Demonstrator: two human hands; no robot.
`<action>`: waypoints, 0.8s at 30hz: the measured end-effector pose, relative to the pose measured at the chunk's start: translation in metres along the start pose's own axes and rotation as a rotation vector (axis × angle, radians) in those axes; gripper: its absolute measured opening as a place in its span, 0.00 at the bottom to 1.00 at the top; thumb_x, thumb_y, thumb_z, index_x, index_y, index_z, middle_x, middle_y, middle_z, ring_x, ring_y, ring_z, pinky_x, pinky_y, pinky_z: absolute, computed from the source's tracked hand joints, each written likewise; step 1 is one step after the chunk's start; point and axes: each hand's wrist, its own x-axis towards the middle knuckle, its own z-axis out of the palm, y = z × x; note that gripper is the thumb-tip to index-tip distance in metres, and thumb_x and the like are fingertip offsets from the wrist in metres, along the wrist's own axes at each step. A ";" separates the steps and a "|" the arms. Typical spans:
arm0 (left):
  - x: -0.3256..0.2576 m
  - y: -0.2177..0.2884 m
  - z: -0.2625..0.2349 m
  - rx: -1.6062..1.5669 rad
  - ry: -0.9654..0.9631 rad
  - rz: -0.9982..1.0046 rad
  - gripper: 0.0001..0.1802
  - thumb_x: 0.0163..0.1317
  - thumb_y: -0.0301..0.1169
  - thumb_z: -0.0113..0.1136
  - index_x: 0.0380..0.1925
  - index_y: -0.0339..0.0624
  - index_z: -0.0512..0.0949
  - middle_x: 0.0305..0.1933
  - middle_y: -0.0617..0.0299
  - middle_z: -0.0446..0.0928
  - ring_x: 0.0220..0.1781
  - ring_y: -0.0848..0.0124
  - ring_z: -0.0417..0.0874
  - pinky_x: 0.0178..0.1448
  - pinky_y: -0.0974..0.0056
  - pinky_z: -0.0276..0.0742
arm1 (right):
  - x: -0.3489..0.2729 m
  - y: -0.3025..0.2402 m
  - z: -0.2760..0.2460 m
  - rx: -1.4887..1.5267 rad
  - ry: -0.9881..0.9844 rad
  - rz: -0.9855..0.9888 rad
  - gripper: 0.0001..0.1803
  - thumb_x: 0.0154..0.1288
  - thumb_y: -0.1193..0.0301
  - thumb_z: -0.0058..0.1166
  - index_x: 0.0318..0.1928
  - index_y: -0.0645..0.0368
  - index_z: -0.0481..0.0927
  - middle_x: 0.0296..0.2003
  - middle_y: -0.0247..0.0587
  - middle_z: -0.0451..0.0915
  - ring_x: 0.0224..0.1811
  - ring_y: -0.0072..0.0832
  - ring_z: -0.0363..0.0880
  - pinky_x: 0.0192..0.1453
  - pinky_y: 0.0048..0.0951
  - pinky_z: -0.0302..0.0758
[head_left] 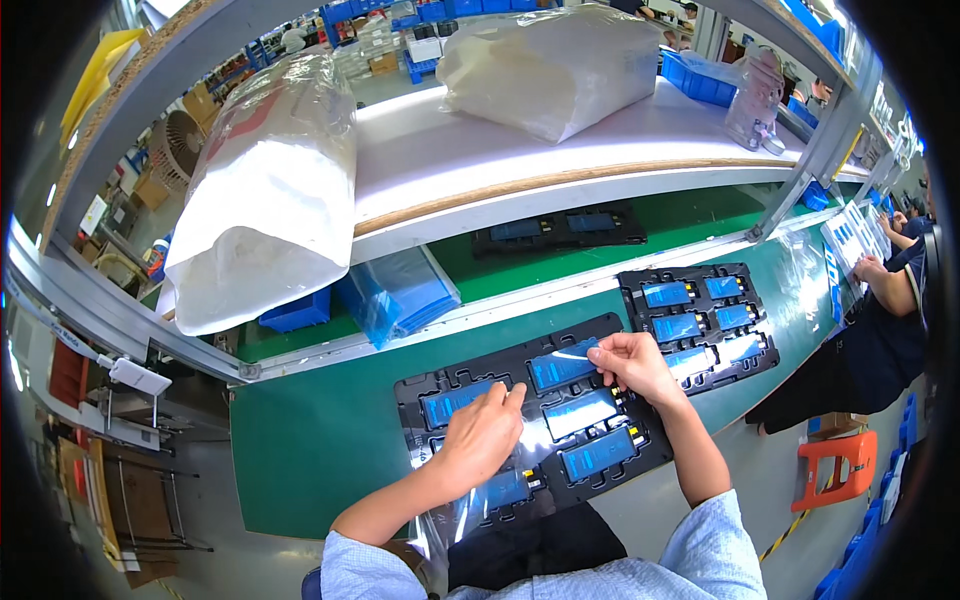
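A black molded tray [412,400] lies on the green bench in front of me, with several flat blue battery-like packs in its slots, some showing yellow tabs. My right hand [640,368] pinches the right end of the upper blue pack [562,368], at the tray's far side. Over the left column, my left hand [482,432] is closed with its fingertips together beside another blue pack [460,402]; whatever it may grip is hidden. A shiny clear film [432,535] hangs over the tray's near left corner, under my left forearm.
A second black tray [708,375] of blue packs sits to the right; a third [620,240] lies beneath the shelf [410,170]. Large plastic-wrapped bags [265,190] rest on the shelf. Blue plastic sleeves [400,295] lie below it. A co-worker [870,310] stands at the right, near an orange stool [838,470].
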 end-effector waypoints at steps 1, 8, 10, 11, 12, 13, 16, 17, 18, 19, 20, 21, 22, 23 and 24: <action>0.001 0.001 0.001 -0.002 -0.001 -0.002 0.19 0.63 0.30 0.52 0.53 0.33 0.72 0.39 0.49 0.73 0.39 0.54 0.81 0.40 0.55 0.80 | 0.000 0.002 0.001 -0.015 0.009 0.005 0.12 0.64 0.66 0.61 0.31 0.63 0.80 0.19 0.30 0.77 0.17 0.12 0.72 0.17 0.14 0.63; 0.001 0.001 0.005 -0.009 0.012 0.023 0.21 0.61 0.29 0.56 0.53 0.32 0.71 0.39 0.50 0.71 0.41 0.56 0.81 0.39 0.56 0.80 | 0.001 0.009 0.003 -0.066 0.034 -0.028 0.12 0.64 0.66 0.61 0.33 0.63 0.81 0.20 0.28 0.78 0.20 0.12 0.74 0.18 0.14 0.65; 0.001 0.001 0.005 -0.014 0.014 0.023 0.21 0.61 0.29 0.57 0.53 0.32 0.71 0.39 0.51 0.71 0.41 0.56 0.80 0.39 0.56 0.80 | 0.001 0.010 0.003 -0.072 0.033 -0.031 0.11 0.64 0.66 0.61 0.33 0.63 0.81 0.20 0.28 0.78 0.20 0.12 0.74 0.18 0.14 0.65; 0.001 0.001 0.005 -0.014 0.017 0.022 0.21 0.61 0.29 0.57 0.53 0.32 0.71 0.39 0.51 0.71 0.41 0.56 0.80 0.39 0.57 0.80 | 0.001 0.010 0.003 -0.075 0.032 -0.037 0.11 0.64 0.66 0.61 0.33 0.63 0.81 0.20 0.28 0.78 0.20 0.12 0.74 0.18 0.14 0.65; 0.001 0.001 0.005 -0.012 0.020 0.022 0.21 0.61 0.29 0.57 0.53 0.32 0.71 0.39 0.51 0.71 0.40 0.56 0.80 0.39 0.57 0.80 | 0.002 0.010 0.003 -0.077 0.032 -0.044 0.11 0.64 0.66 0.61 0.33 0.63 0.81 0.21 0.28 0.78 0.20 0.12 0.74 0.18 0.14 0.65; 0.002 0.001 0.005 -0.011 0.017 0.021 0.21 0.61 0.29 0.57 0.53 0.32 0.71 0.38 0.51 0.71 0.40 0.57 0.80 0.39 0.57 0.80 | 0.002 0.010 0.003 -0.082 0.032 -0.041 0.11 0.64 0.66 0.61 0.33 0.63 0.81 0.21 0.28 0.78 0.20 0.11 0.74 0.18 0.14 0.65; 0.002 0.001 0.005 -0.003 0.015 0.023 0.21 0.61 0.29 0.57 0.53 0.32 0.71 0.38 0.51 0.71 0.40 0.57 0.80 0.38 0.57 0.80 | 0.002 0.008 0.003 -0.095 0.032 -0.024 0.12 0.64 0.66 0.61 0.33 0.64 0.81 0.21 0.29 0.78 0.20 0.12 0.74 0.19 0.15 0.66; 0.002 0.001 0.005 0.001 0.019 0.026 0.21 0.61 0.29 0.57 0.53 0.32 0.71 0.38 0.51 0.71 0.40 0.57 0.80 0.38 0.57 0.80 | 0.002 0.006 0.003 -0.099 0.033 -0.008 0.12 0.64 0.66 0.61 0.34 0.65 0.82 0.21 0.29 0.79 0.20 0.12 0.75 0.21 0.16 0.66; 0.002 0.000 0.005 0.004 0.025 0.030 0.21 0.61 0.29 0.57 0.53 0.32 0.71 0.38 0.52 0.71 0.40 0.57 0.80 0.38 0.57 0.80 | 0.001 0.005 0.003 -0.104 0.036 0.006 0.12 0.63 0.66 0.61 0.34 0.66 0.82 0.21 0.30 0.79 0.21 0.13 0.75 0.22 0.17 0.67; 0.003 0.001 0.006 0.003 0.023 0.030 0.21 0.61 0.29 0.57 0.53 0.32 0.71 0.38 0.52 0.71 0.40 0.57 0.80 0.38 0.58 0.80 | 0.001 0.005 0.003 -0.099 0.037 0.005 0.13 0.63 0.66 0.61 0.34 0.66 0.82 0.21 0.30 0.79 0.21 0.13 0.75 0.22 0.17 0.67; 0.003 0.001 0.006 0.003 0.021 0.030 0.21 0.60 0.29 0.57 0.53 0.31 0.71 0.38 0.52 0.71 0.40 0.57 0.80 0.38 0.58 0.80 | 0.001 0.005 0.003 -0.095 0.039 0.005 0.13 0.63 0.66 0.61 0.34 0.66 0.82 0.21 0.30 0.79 0.21 0.13 0.75 0.22 0.17 0.67; 0.003 0.001 0.006 0.003 0.019 0.029 0.21 0.60 0.29 0.57 0.53 0.31 0.71 0.38 0.52 0.71 0.40 0.57 0.80 0.38 0.58 0.79 | 0.001 0.006 0.003 -0.090 0.039 0.004 0.13 0.63 0.66 0.61 0.35 0.66 0.82 0.21 0.30 0.79 0.21 0.13 0.75 0.22 0.17 0.67; 0.003 0.001 0.006 -0.003 0.029 0.024 0.21 0.60 0.29 0.57 0.53 0.32 0.72 0.37 0.52 0.71 0.39 0.57 0.80 0.38 0.58 0.79 | 0.001 0.005 0.003 -0.099 0.037 0.002 0.13 0.63 0.66 0.61 0.35 0.66 0.82 0.21 0.30 0.79 0.21 0.13 0.75 0.22 0.17 0.67; 0.004 0.002 0.007 -0.009 0.039 0.019 0.22 0.59 0.28 0.58 0.53 0.33 0.72 0.37 0.52 0.70 0.38 0.57 0.80 0.37 0.58 0.79 | 0.001 0.005 0.003 -0.107 0.035 -0.001 0.13 0.63 0.66 0.61 0.35 0.66 0.82 0.21 0.30 0.79 0.21 0.13 0.75 0.23 0.17 0.67; 0.004 0.003 0.008 -0.015 0.048 0.014 0.22 0.59 0.28 0.58 0.54 0.34 0.72 0.37 0.52 0.70 0.38 0.58 0.80 0.37 0.58 0.79 | 0.001 0.005 0.003 -0.115 0.034 -0.003 0.12 0.63 0.66 0.61 0.35 0.66 0.82 0.21 0.31 0.79 0.21 0.13 0.76 0.23 0.17 0.68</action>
